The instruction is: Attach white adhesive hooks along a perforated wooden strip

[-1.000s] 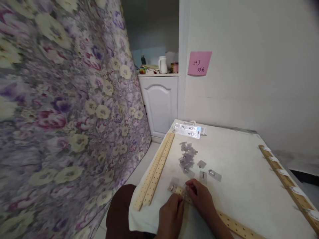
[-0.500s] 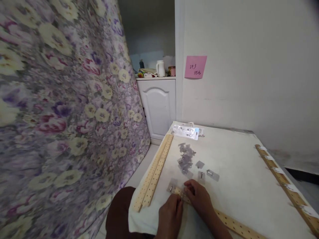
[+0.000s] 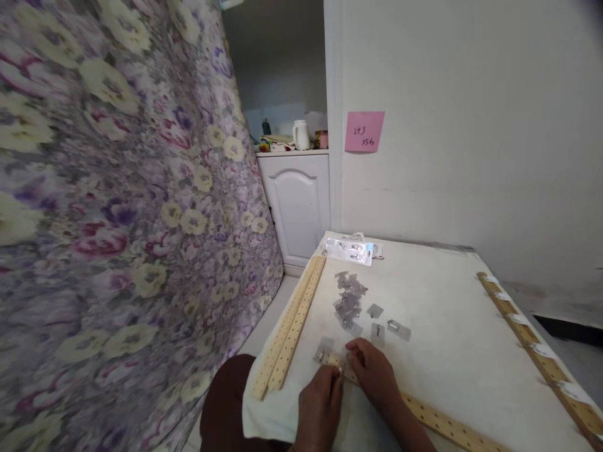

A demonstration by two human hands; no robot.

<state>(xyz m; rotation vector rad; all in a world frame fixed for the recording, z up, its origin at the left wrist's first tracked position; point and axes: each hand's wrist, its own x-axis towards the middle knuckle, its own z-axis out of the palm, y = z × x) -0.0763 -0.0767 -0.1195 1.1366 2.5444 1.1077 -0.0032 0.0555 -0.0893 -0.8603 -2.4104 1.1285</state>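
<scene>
A pale wooden strip with rows of holes [image 3: 440,420] runs under my right forearm to its end between my hands. My left hand [image 3: 319,402] is closed at that end, finger and thumb pinched on a clear adhesive hook; a small metal glint shows at the tips. Across from it, my right hand [image 3: 374,371] has its fingers curled and closed at the same hook's clear plate, largely hidden by the fingers. Just left of the strip's end lies another clear hook [image 3: 323,349]. Beyond my hands are a heap of clear hooks [image 3: 349,301] and a few single ones [image 3: 399,329].
Two perforated wooden strips [image 3: 291,333] lie along the table's left edge. A clear blister pack [image 3: 347,251] sits at the far edge. On the right, a wooden strip [image 3: 530,342] carries several white-backed hooks. A floral curtain [image 3: 141,220] hangs left of the white-covered table [image 3: 438,301].
The view has shifted slightly. My hands keep nearly the same place and grip at the strip's end, with only small finger movement.
</scene>
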